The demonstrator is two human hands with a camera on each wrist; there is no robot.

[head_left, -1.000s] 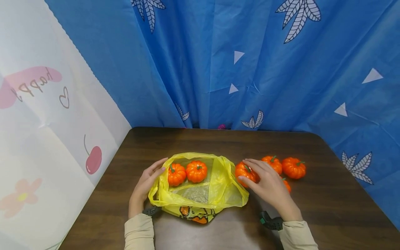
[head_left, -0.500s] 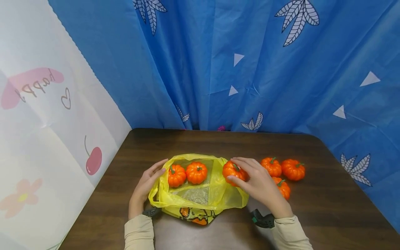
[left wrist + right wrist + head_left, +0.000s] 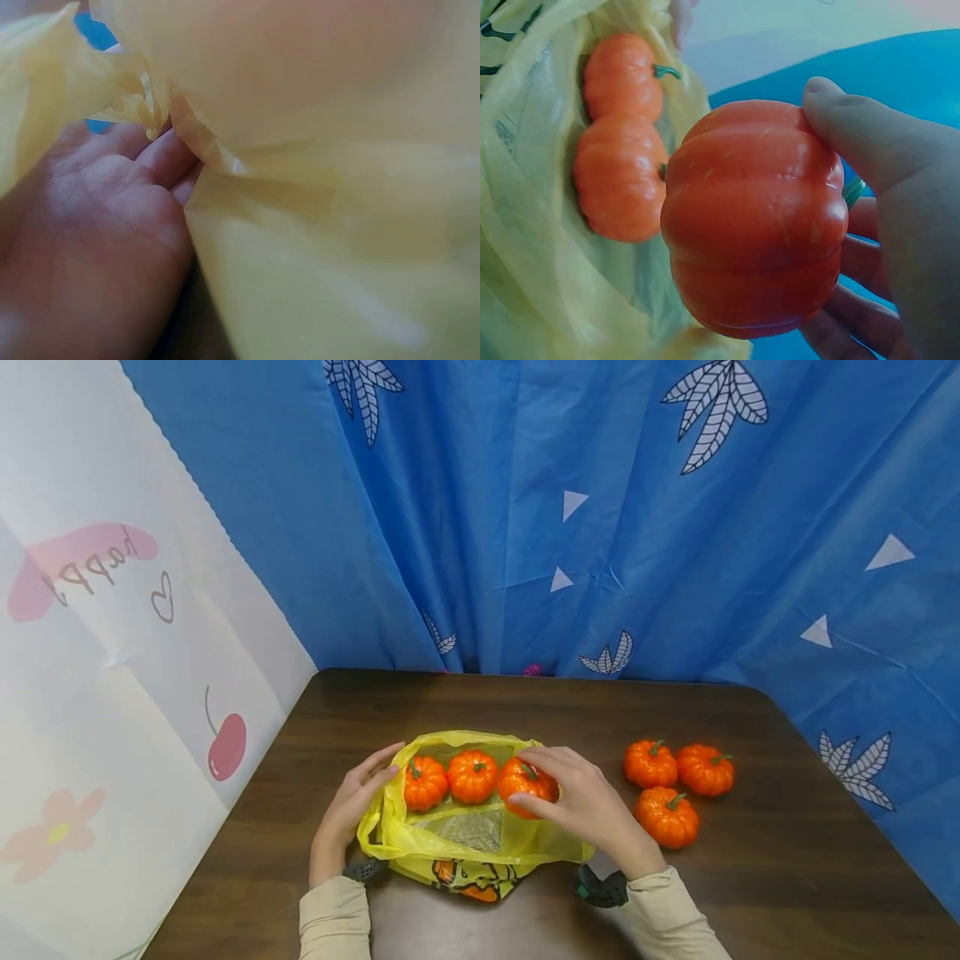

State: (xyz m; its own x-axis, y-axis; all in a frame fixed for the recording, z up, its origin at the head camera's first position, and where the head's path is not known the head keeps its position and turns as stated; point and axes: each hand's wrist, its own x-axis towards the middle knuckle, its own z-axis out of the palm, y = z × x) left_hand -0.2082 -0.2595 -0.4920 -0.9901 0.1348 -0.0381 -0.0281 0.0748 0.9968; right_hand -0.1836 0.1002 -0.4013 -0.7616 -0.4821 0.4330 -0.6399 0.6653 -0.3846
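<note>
In the head view a yellow plastic bag [image 3: 480, 835] lies mouth up on the table. Two small orange pumpkins [image 3: 425, 782] with green stems sit side by side in it, against its left and back. My left hand [image 3: 341, 822] holds the bag's left rim; in the left wrist view yellow film covers its fingertips. My right hand [image 3: 588, 802] grips a third orange pumpkin [image 3: 754, 217] between thumb and fingers. That pumpkin hangs over the right part of the bag's mouth, just right of the other two.
Three more pumpkins [image 3: 670, 817] are grouped on the dark wooden table [image 3: 780, 860], right of my right hand. A blue curtain [image 3: 652, 543] hangs along the table's back edge. A white printed sheet [image 3: 112, 693] stands at the left.
My right hand has carried its pumpkin leftward from beside the bag's right edge to over its mouth. The left hand has stayed at the bag's left rim.
</note>
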